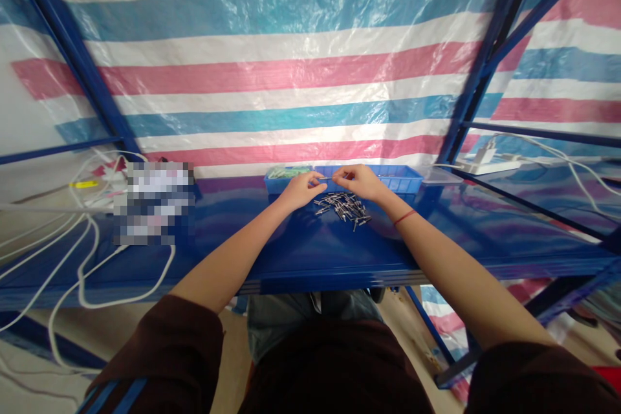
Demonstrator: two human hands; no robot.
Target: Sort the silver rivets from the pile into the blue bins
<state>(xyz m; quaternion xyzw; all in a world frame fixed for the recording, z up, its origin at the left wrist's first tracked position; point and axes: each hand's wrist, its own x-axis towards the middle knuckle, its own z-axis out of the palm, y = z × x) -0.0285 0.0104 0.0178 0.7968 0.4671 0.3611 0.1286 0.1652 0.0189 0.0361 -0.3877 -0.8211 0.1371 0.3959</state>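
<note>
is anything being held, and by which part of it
A slim piece, seemingly pinched near its opposite ends by the left hand and right hand.

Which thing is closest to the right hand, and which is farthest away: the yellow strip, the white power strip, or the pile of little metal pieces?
In the head view, from the right hand:
1. Pile of little metal pieces: just below it in the picture.
2. White power strip: off to the right.
3. Yellow strip: way over on the left.
</note>
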